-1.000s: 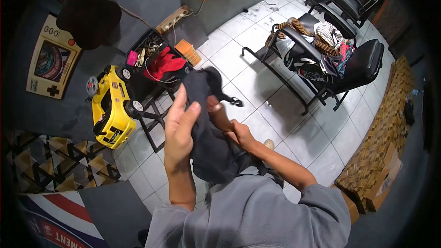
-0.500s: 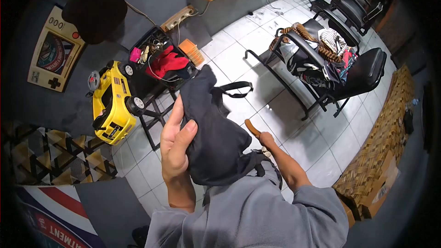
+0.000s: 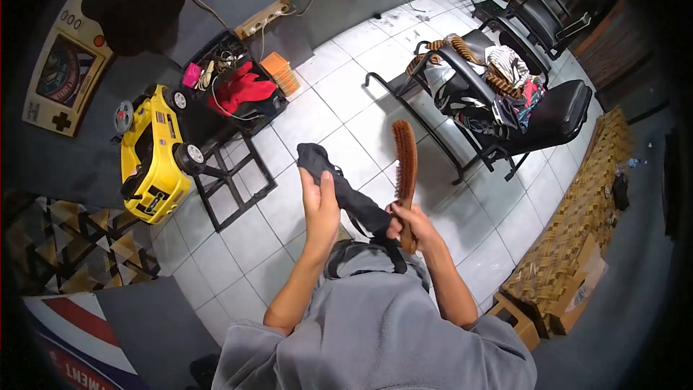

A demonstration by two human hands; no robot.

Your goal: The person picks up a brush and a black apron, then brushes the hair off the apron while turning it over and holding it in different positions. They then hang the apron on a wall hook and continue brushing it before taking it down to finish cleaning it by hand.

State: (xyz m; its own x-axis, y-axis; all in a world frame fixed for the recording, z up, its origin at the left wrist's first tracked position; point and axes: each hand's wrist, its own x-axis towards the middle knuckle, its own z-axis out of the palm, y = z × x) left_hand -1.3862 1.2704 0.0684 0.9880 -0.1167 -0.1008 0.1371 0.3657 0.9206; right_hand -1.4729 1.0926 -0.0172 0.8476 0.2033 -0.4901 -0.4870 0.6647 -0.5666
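My left hand is closed on one end of a soft black cloth item with a strap, thumb on top. The cloth hangs in a narrow fold in front of my waist, slanting down to the right. In my right hand is a long, curved wooden brush with brown bristles. It stands upright, bristles facing left towards the cloth, and the fingers wrap round its lower end. The lower right end of the cloth meets the right fingers, overlapping them in this view.
A black chair piled with clothes stands ahead to the right. On the left are a yellow toy car, a black crate with a red cloth, and an orange basket. A woven bamboo panel lies along the right.
The black cloth has come down and folded narrower. My right hand has raised the brush from low at my side to upright beside the cloth. The view has shifted slightly.
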